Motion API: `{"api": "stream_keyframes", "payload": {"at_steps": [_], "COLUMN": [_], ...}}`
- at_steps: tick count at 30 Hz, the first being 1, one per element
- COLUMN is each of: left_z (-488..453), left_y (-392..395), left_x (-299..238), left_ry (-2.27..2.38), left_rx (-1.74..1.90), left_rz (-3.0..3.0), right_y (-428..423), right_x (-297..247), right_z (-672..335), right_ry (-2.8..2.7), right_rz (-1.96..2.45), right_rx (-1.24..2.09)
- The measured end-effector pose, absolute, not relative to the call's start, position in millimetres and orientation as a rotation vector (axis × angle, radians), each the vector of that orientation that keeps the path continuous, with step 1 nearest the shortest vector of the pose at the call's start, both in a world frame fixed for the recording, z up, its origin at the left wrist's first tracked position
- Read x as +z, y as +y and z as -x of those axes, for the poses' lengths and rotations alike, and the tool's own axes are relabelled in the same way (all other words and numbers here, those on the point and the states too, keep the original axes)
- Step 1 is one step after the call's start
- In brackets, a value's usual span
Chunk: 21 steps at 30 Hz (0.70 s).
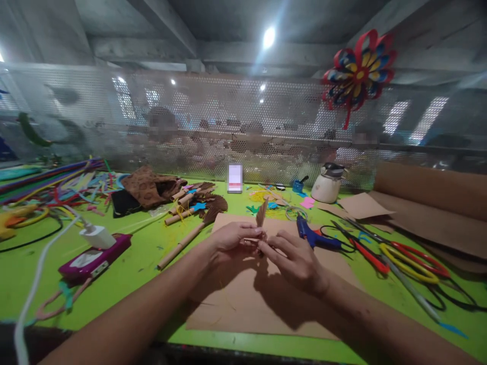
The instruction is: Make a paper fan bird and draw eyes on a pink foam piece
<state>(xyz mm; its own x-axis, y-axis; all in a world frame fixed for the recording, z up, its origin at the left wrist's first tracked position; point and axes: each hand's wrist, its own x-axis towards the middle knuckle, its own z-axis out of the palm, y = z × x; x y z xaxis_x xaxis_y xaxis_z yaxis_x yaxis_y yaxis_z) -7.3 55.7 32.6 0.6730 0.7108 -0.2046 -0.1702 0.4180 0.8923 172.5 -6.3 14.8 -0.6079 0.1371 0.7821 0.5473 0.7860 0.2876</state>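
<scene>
Both hands meet above a sheet of brown paper [236, 314] on the green table. My left hand [238, 241] is closed on a small pleated brown paper piece [262, 213], whose folded end sticks up past the fingertips. At its lower end my right hand [291, 253] has its fingers bent together in a pinch; what lies between them is mostly hidden. Left of the hands lies a rolled paper stick with a brown pleated fan [216, 209] at its tip. A blue glue gun [317, 235] rests just beyond my right hand.
Scissors with yellow handles [407, 262] and other tools lie at the right. A purple power strip [95, 256] with a white plug and cable is at the left. Behind stand a phone [235, 178], a white jug [327, 183] and a perforated screen [213, 116].
</scene>
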Motion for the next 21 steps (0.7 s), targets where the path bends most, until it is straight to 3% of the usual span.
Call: {"api": "stream_keyframes", "payload": {"at_steps": [21], "left_z": [7], "left_y": [59], "left_x": [25], "left_ry": [0.640], "left_rx": [0.667], "left_rz": [-1.070], "right_y": [-16], "right_x": [4], "right_z": [-168], "right_ry": [-2.188], "right_rz": [0.552], "right_rx": [-0.414]}}
